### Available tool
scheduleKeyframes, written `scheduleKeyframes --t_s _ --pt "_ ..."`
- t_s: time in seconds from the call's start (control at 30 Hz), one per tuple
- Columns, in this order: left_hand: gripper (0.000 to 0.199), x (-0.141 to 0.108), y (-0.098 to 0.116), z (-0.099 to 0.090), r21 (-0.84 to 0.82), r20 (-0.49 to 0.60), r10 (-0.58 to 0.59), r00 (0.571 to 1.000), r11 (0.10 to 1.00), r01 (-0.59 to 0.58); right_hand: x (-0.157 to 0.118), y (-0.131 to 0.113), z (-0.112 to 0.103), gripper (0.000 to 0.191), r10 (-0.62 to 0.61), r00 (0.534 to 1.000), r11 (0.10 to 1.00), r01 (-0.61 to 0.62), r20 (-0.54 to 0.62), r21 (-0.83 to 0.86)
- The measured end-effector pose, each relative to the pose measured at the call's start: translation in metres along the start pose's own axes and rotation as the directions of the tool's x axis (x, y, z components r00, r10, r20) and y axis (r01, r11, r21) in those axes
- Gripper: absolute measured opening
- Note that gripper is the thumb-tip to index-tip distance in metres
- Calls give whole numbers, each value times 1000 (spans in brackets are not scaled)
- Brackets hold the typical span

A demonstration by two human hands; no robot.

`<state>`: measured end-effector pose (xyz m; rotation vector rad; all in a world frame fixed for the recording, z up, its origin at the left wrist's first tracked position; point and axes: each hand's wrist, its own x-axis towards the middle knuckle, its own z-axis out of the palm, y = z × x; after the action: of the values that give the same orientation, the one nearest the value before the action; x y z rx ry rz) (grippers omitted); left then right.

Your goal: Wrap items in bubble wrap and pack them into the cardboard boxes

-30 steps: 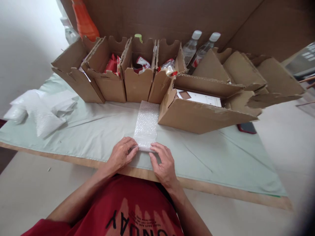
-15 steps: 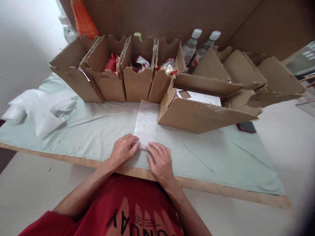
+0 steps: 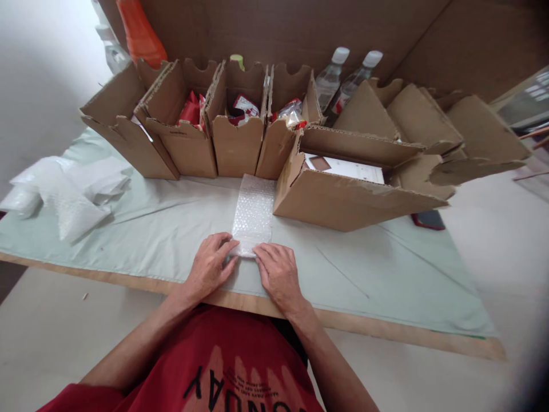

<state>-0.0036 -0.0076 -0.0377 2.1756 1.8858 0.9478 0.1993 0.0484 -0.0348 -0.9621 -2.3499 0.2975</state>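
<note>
A narrow strip of bubble wrap (image 3: 253,209) lies flat on the cloth in front of me, its near end folded over into a thicker band. My left hand (image 3: 212,262) grips the left corner of that fold between thumb and fingertips. On the opposite corner, my right hand (image 3: 278,272) has its fingers bent and pressed onto the fold, the thumb tucked along the near side. Whatever may lie inside the fold cannot be made out.
More bubble wrap (image 3: 64,191) is heaped at the left. Cardboard bins (image 3: 238,146) holding packets line the back, and another cardboard bin (image 3: 343,203) with a white box inside stands sideways at the right. Clear bottles (image 3: 330,80) and an orange bottle (image 3: 141,34) rise behind. A dark phone-like object (image 3: 429,220) lies far right.
My right hand has closed in, its fingers and thumb drawn together at the fold. The folded near end looks slightly flatter and wider. My left hand has barely shifted.
</note>
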Motion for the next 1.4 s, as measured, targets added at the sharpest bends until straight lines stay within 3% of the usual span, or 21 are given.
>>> scheduleKeyframes --t_s 0.2,0.37,0.53,0.7,0.9,1.07,1.27,1.4 --pt "17 10 2 -7 -155 47 -17 999 988 25 7 3 -8 19 60 998 989 -63 27 134" --pt "19 26 -2 -7 -85 94 -39 995 995 47 8 1 -9 25 94 990 995 -89 -101 51" --pt "23 34 -5 4 -14 22 -73 997 997 73 6 1 -2 28 0 999 998 -4 -49 -64" --pt "31 23 0 3 -60 -58 1 998 998 -4 10 8 -1 28 32 999 998 -31 19 -55" --pt "22 8 5 -9 -160 71 93 993 984 -81 7 4 -23 17 61 981 979 -94 184 181" --pt "22 17 5 -7 -195 131 54 990 980 -28 -2 0 -25 23 103 994 989 -107 43 102" --pt "30 26 6 5 -87 43 15 999 996 -11 -2 6 -9 26 26 998 1000 -27 60 12" --pt "32 15 7 -2 -87 -21 25 999 996 -26 2 10 -13 18 78 993 986 -90 92 137"
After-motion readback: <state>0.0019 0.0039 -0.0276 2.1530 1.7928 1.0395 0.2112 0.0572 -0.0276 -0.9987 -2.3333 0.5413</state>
